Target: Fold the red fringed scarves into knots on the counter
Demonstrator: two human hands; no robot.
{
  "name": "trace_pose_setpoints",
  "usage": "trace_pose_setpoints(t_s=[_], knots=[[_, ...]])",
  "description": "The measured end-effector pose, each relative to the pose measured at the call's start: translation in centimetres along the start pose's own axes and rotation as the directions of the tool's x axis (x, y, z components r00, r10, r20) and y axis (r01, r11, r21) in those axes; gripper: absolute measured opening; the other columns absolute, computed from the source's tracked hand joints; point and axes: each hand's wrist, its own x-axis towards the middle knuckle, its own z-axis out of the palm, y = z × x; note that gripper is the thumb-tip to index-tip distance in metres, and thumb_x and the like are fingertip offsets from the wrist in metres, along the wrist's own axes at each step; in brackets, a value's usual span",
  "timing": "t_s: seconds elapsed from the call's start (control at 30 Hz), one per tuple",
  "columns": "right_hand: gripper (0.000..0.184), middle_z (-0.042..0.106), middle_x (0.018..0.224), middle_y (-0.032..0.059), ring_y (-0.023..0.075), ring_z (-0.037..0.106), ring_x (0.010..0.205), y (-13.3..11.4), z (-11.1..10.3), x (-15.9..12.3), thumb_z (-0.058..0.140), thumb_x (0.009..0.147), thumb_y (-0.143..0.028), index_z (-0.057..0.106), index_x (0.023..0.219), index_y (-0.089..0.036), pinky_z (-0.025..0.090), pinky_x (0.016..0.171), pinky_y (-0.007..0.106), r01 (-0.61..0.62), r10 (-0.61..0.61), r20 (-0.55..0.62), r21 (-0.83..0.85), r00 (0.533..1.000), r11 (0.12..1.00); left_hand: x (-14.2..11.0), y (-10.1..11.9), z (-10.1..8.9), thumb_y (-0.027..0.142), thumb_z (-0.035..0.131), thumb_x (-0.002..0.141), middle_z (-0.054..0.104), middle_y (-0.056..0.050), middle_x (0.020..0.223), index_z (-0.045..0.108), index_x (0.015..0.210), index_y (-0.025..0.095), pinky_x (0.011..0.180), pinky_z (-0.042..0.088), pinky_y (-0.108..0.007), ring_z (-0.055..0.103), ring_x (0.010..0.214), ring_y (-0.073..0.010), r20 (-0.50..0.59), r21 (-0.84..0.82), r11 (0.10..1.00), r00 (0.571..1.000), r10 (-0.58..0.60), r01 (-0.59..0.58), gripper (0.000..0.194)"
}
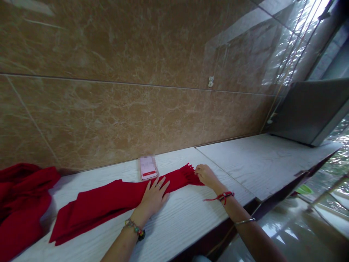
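A long red scarf (pixel 109 202) lies stretched along a white wood-grain table (pixel 177 222). My left hand (pixel 154 196) rests flat on the middle of the scarf, fingers spread, with a ring and a beaded bracelet showing. My right hand (pixel 205 175) pinches the fringed end of the scarf (pixel 189 171) at the right, fingers curled on the tassels. A red string bracelet and a metal bangle sit on my right wrist.
A phone (pixel 148 169) leans against the brown marble wall (pixel 136 91) just behind the scarf. A heap of red cloth (pixel 21 203) lies at the left end. A second white table (pixel 261 163) adjoins on the right, with a grey box (pixel 308 109) on it.
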Motion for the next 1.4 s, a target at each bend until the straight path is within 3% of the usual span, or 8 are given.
trace_pose_setpoints(t_s=[0.17, 0.3, 0.5, 0.7, 0.8, 0.93, 1.13, 1.4], knots=[[0.032, 0.061, 0.082, 0.0032, 0.0141, 0.052, 0.082, -1.4, 0.7, 0.4, 0.039, 0.069, 0.001, 0.063, 0.074, -0.019, 0.038, 0.076, 0.027, 0.11, -0.117, 0.054, 0.119, 0.992, 0.987, 0.1, 0.1, -0.1, 0.041, 0.028, 0.087, 0.025, -0.003, 0.142, 0.028, 0.133, 0.026, 0.103, 0.017, -0.049, 0.016, 0.131, -0.0249, -0.002, -0.01, 1.0, 1.0, 0.001, -0.001, 0.048], [0.028, 0.061, 0.075, 0.0049, 0.0157, 0.052, 0.078, 0.1, 0.6, 0.3, 0.041, 0.07, 0.0, 0.063, 0.068, -0.018, 0.037, 0.075, 0.028, -0.035, 0.041, 0.118, -0.05, 0.992, 0.998, 0.2, 0.0, 0.0, 0.04, 0.028, 0.087, 0.024, -0.003, 0.142, 0.028, 0.134, 0.026, 0.103, 0.017, -0.049, 0.016, 0.131, -0.0251, 0.004, -0.006, 1.0, 1.0, 0.007, -0.007, 0.048], [0.023, 0.06, 0.077, 0.0096, 0.0189, 0.052, 0.08, 1.7, -0.1, -0.1, 0.042, 0.072, -0.002, 0.06, 0.065, -0.015, 0.038, 0.077, 0.032, -0.21, 0.21, -0.009, -0.111, 0.978, 0.972, 0.2, -0.3, 0.5, 0.042, 0.027, 0.087, 0.023, -0.004, 0.142, 0.027, 0.134, 0.026, 0.103, 0.017, -0.05, 0.015, 0.131, -0.0252, -0.017, 0.011, 1.0, 1.0, 0.022, -0.022, 0.049], [0.032, 0.061, 0.086, 0.0033, 0.0137, 0.052, 0.086, -1.4, 0.6, 0.3, 0.039, 0.068, 0.002, 0.061, 0.08, -0.018, 0.04, 0.08, 0.026, 0.101, -0.101, -0.01, 0.194, 0.995, 0.976, 0.3, -0.4, 0.7, 0.042, 0.029, 0.087, 0.026, -0.003, 0.142, 0.029, 0.133, 0.027, 0.103, 0.017, -0.049, 0.018, 0.13, -0.0255, -0.027, 0.005, 1.0, 1.0, 0.01, -0.01, 0.048], [0.025, 0.061, 0.078, 0.0033, 0.0141, 0.054, 0.077, -1.1, 0.6, 0.3, 0.041, 0.07, -0.002, 0.06, 0.073, -0.018, 0.041, 0.075, 0.026, 0.014, -0.021, 0.067, 0.108, 0.998, 0.994, 0.3, -0.3, 0.5, 0.042, 0.029, 0.087, 0.026, -0.004, 0.141, 0.03, 0.132, 0.027, 0.103, 0.017, -0.048, 0.017, 0.13, -0.0254, -0.034, 0.009, 1.0, 0.999, 0.014, -0.014, 0.048], [0.023, 0.06, 0.075, 0.0067, 0.0162, 0.053, 0.076, 0.0, 0.2, 0.0, 0.039, 0.073, -0.005, 0.06, 0.07, -0.016, 0.042, 0.073, 0.029, -0.131, 0.131, -0.008, 0.018, 0.991, 0.991, 0.2, -0.2, 0.3, 0.041, 0.029, 0.087, 0.025, -0.004, 0.142, 0.029, 0.133, 0.027, 0.103, 0.017, -0.048, 0.018, 0.13, -0.0253, -0.023, 0.012, 1.0, 1.0, 0.006, -0.006, 0.048], [0.035, 0.061, 0.094, 0.0036, 0.014, 0.051, 0.092, -1.9, 1.3, 1.0, 0.039, 0.069, 0.001, 0.06, 0.09, -0.018, 0.039, 0.085, 0.027, 0.158, -0.167, 0.038, 0.169, 0.985, 0.973, 0.4, -0.4, 0.7, 0.042, 0.03, 0.086, 0.025, -0.003, 0.142, 0.03, 0.132, 0.028, 0.103, 0.016, -0.048, 0.017, 0.13, -0.0251, -0.034, -0.002, 1.0, 0.999, 0.008, -0.008, 0.048], [0.028, 0.06, 0.082, 0.0102, 0.0183, 0.051, 0.084, 0.1, 0.2, 0.7, 0.037, 0.07, 0.002, 0.06, 0.076, -0.014, 0.04, 0.078, 0.032, -0.177, 0.179, 0.029, -0.065, 0.983, 0.982, 0.3, -0.4, 0.8, 0.042, 0.028, 0.087, 0.026, -0.004, 0.141, 0.029, 0.133, 0.027, 0.103, 0.016, -0.049, 0.018, 0.13, -0.0256, -0.036, -0.011, 1.0, 0.999, 0.011, -0.011, 0.049]])
